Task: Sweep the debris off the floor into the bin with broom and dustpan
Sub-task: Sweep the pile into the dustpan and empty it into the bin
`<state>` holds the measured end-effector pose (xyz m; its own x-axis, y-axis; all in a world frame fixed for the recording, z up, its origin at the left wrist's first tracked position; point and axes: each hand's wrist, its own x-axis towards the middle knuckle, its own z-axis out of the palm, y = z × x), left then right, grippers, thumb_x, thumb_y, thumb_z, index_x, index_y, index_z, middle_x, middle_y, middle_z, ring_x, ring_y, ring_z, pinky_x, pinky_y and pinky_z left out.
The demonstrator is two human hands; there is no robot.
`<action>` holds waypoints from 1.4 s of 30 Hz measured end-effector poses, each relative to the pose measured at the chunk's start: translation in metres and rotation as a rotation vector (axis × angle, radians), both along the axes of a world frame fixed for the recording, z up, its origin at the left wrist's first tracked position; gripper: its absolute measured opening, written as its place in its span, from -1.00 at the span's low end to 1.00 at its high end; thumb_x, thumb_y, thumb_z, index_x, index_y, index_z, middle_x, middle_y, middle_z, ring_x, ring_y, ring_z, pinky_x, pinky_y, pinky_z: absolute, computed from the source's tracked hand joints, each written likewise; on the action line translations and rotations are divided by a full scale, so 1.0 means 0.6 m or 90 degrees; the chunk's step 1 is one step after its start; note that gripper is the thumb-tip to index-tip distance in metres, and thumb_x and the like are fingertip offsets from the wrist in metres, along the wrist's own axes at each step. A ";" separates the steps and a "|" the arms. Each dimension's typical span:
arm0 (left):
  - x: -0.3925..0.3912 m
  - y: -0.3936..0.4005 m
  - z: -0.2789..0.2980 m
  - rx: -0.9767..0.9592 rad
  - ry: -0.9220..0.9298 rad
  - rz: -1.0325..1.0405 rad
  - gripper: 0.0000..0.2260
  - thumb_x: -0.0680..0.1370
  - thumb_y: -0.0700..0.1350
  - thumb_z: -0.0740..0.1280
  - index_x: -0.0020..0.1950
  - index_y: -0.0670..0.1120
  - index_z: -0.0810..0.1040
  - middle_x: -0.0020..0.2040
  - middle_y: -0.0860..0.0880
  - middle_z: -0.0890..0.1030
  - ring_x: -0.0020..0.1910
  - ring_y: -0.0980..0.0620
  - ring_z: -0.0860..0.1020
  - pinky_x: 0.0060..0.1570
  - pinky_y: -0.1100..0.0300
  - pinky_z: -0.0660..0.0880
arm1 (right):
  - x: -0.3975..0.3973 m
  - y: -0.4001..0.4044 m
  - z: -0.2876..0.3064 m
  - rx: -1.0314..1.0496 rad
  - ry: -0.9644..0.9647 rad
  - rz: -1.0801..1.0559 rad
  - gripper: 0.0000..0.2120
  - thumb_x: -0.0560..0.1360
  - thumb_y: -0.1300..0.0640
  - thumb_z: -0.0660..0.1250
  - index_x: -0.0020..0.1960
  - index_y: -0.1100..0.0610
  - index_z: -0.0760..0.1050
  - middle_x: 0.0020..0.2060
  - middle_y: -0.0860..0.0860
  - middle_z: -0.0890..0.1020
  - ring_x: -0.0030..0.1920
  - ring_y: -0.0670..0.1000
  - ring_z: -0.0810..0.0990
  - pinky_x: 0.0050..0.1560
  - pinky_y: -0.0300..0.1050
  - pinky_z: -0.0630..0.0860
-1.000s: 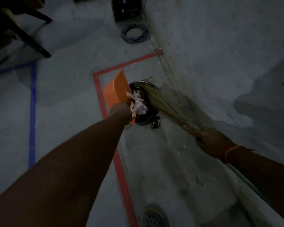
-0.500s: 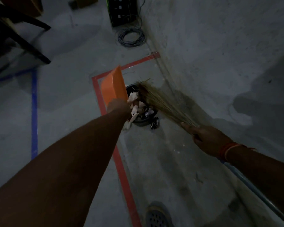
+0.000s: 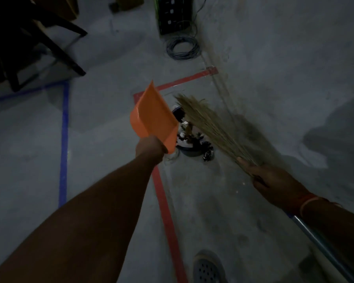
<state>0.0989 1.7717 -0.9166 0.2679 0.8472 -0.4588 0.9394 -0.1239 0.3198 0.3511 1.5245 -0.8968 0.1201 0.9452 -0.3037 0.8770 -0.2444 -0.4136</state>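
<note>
Nearest, low in the head view, a floor drain [image 3: 207, 268] sits beside the red tape line [image 3: 166, 211]. Above it the right hand [image 3: 274, 180] is closed around the broom [image 3: 215, 127] where the straw bundle narrows, its metal handle running back under the forearm; that grip close to the head looks right, since the long soft bristles flex and give little control if held from farther back. The left hand [image 3: 149, 147] is wrapped around the handle of the orange dustpan [image 3: 153, 119], a light, stiff plastic scoop tilted up on edge. Beyond both, the dark bin [image 3: 189, 152] stands on the floor holding pale debris [image 3: 185, 136], with a few dark scraps [image 3: 208, 155] just beside it.
</note>
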 end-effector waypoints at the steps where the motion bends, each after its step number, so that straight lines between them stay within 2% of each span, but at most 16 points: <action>1: -0.025 -0.010 0.000 -0.014 -0.025 0.023 -0.81 0.48 -0.24 0.42 -0.05 0.01 0.75 -0.16 -0.05 0.74 -0.15 -0.05 0.70 -0.07 0.08 0.66 | -0.015 0.002 -0.002 0.009 0.020 0.007 -0.37 0.58 0.22 0.22 0.56 -0.05 0.06 0.21 0.08 0.58 0.05 -0.09 0.53 -0.11 -0.35 0.25; 3: -0.101 -0.029 -0.016 -0.029 -0.047 0.097 -0.80 0.49 -0.24 0.41 -0.06 0.04 0.75 -0.23 -0.04 0.73 -0.23 0.00 0.70 -0.20 0.13 0.65 | -0.050 0.009 -0.010 0.020 0.068 0.018 -0.37 0.57 0.24 0.23 0.54 -0.10 0.08 0.28 0.02 0.55 0.02 -0.26 0.48 -0.12 -0.52 0.26; 5: -0.181 -0.049 -0.031 -0.049 -0.089 0.173 -0.82 0.51 -0.20 0.39 -0.09 0.04 0.74 -0.32 -0.02 0.70 -0.37 0.04 0.67 -0.43 0.23 0.55 | -0.092 0.020 -0.021 0.017 0.093 0.034 -0.36 0.58 0.23 0.23 0.53 -0.16 0.07 0.33 -0.03 0.51 0.14 -0.18 0.49 -0.06 -0.59 0.25; 6: -0.218 -0.058 -0.036 -0.048 -0.109 0.201 -0.83 0.52 -0.20 0.38 -0.09 0.03 0.74 -0.34 -0.02 0.69 -0.41 0.06 0.64 -0.47 0.26 0.51 | -0.116 0.027 -0.029 0.017 0.089 0.050 -0.35 0.57 0.22 0.23 0.53 -0.18 0.06 0.34 -0.04 0.49 0.20 -0.12 0.50 -0.03 -0.59 0.24; 9: -0.329 -0.087 -0.046 -0.062 -0.154 0.272 -0.85 0.51 -0.20 0.40 -0.09 0.00 0.74 -0.33 -0.01 0.69 -0.46 0.17 0.62 -0.47 0.27 0.52 | -0.195 0.044 -0.059 -0.007 0.101 0.096 -0.33 0.58 0.19 0.22 0.52 -0.26 0.01 0.32 0.01 0.52 0.20 0.00 0.55 0.10 -0.30 0.43; 12: -0.431 -0.122 -0.047 -0.069 -0.192 0.328 -0.86 0.50 -0.21 0.41 -0.11 0.00 0.74 -0.40 0.06 0.65 -0.53 0.25 0.56 -0.51 0.38 0.42 | -0.274 0.058 -0.087 -0.034 0.091 0.134 -0.28 0.57 0.14 0.22 0.49 -0.40 -0.06 0.10 0.10 0.60 0.01 0.04 0.60 0.03 -0.11 0.53; 14: -0.497 -0.147 -0.049 -0.073 -0.221 0.370 -0.85 0.50 -0.23 0.41 -0.14 0.00 0.73 -0.46 0.13 0.61 -0.55 0.25 0.54 -0.51 0.42 0.39 | -0.332 0.066 -0.098 -0.055 0.076 0.156 -0.25 0.57 0.13 0.22 0.45 -0.46 -0.13 -0.07 0.06 0.58 -0.12 -0.01 0.57 -0.12 -0.15 0.49; 16: -0.564 -0.172 -0.053 -0.085 -0.249 0.412 -0.84 0.51 -0.24 0.40 -0.13 0.00 0.72 -0.49 0.12 0.59 -0.57 0.23 0.51 -0.52 0.39 0.37 | -0.396 0.075 -0.107 -0.066 0.070 0.179 -0.26 0.57 0.13 0.21 0.43 -0.45 -0.13 -0.14 0.03 0.54 -0.18 -0.06 0.53 -0.21 -0.25 0.40; 19: -0.668 -0.212 -0.059 -0.093 -0.278 0.472 -0.85 0.53 -0.25 0.38 -0.07 -0.05 0.72 -0.52 0.12 0.56 -0.62 0.25 0.46 -0.56 0.38 0.33 | -0.499 0.093 -0.118 -0.061 0.064 0.218 -0.27 0.54 0.12 0.23 0.36 -0.56 -0.04 -0.10 0.02 0.56 -0.13 -0.04 0.54 -0.11 -0.16 0.45; 22: -0.778 -0.251 -0.064 -0.083 -0.276 0.531 -0.86 0.52 -0.25 0.38 -0.08 -0.07 0.72 -0.47 0.11 0.58 -0.59 0.26 0.49 -0.52 0.36 0.37 | -0.613 0.117 -0.120 -0.071 0.050 0.275 -0.30 0.53 0.11 0.25 0.47 -0.41 0.03 0.03 0.09 0.62 -0.05 0.03 0.61 0.01 -0.12 0.51; 25: -0.894 -0.289 -0.070 -0.069 -0.269 0.578 -0.83 0.50 -0.25 0.39 -0.13 -0.02 0.73 -0.48 0.13 0.59 -0.53 0.22 0.55 -0.44 0.31 0.45 | -0.734 0.138 -0.118 -0.094 0.023 0.333 -0.28 0.54 0.14 0.23 0.47 -0.38 -0.04 -0.07 0.09 0.63 -0.29 -0.06 0.53 -0.17 -0.20 0.44; 28: -1.005 -0.335 -0.069 -0.056 -0.251 0.606 -0.79 0.48 -0.26 0.36 -0.10 0.01 0.73 -0.56 0.18 0.55 -0.60 0.27 0.49 -0.49 0.44 0.41 | -0.858 0.146 -0.123 -0.133 0.010 0.396 -0.33 0.58 0.10 0.18 0.43 -0.43 -0.11 -0.17 0.07 0.55 -0.31 -0.05 0.47 -0.20 -0.20 0.40; 30: -1.078 -0.373 -0.079 -0.056 -0.246 0.640 -0.81 0.47 -0.23 0.37 -0.11 0.04 0.73 -0.51 0.11 0.60 -0.59 0.25 0.50 -0.48 0.37 0.43 | -0.939 0.143 -0.133 -0.170 0.005 0.427 -0.39 0.60 0.09 0.16 0.50 -0.33 -0.02 -0.16 0.06 0.54 -0.33 -0.06 0.50 -0.22 -0.22 0.45; 33: -1.179 -0.440 -0.101 -0.069 -0.265 0.732 -0.83 0.51 -0.21 0.37 -0.13 0.00 0.72 -0.43 0.02 0.62 -0.59 0.21 0.50 -0.52 0.35 0.37 | -1.059 0.127 -0.148 -0.201 0.019 0.460 -0.44 0.61 0.10 0.15 0.52 -0.25 0.09 -0.20 0.06 0.56 -0.43 -0.12 0.51 -0.40 -0.37 0.40; 38: -1.330 -0.556 -0.130 -0.064 -0.309 0.826 -0.83 0.56 -0.29 0.34 -0.07 -0.10 0.71 -0.40 0.02 0.60 -0.57 0.23 0.49 -0.55 0.36 0.37 | -1.254 0.098 -0.180 -0.262 0.058 0.472 -0.47 0.63 0.13 0.14 0.49 -0.29 0.12 -0.28 0.02 0.54 -0.45 0.01 0.57 -0.52 -0.29 0.44; 42: -1.443 -0.645 -0.166 -0.059 -0.309 0.881 -0.82 0.55 -0.29 0.35 -0.06 -0.08 0.73 -0.50 0.14 0.58 -0.59 0.23 0.48 -0.57 0.42 0.34 | -1.397 0.095 -0.238 -0.288 0.060 0.452 -0.46 0.62 0.15 0.14 0.50 -0.27 0.14 -0.19 0.10 0.60 -0.43 0.05 0.59 -0.48 -0.21 0.51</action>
<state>-0.7670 1.3846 -1.0161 -0.5752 0.5241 -0.6281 0.0903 0.8038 0.5880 -0.4870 1.5817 -1.0393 -0.5014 0.5717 -0.6494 0.8514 0.1928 -0.4877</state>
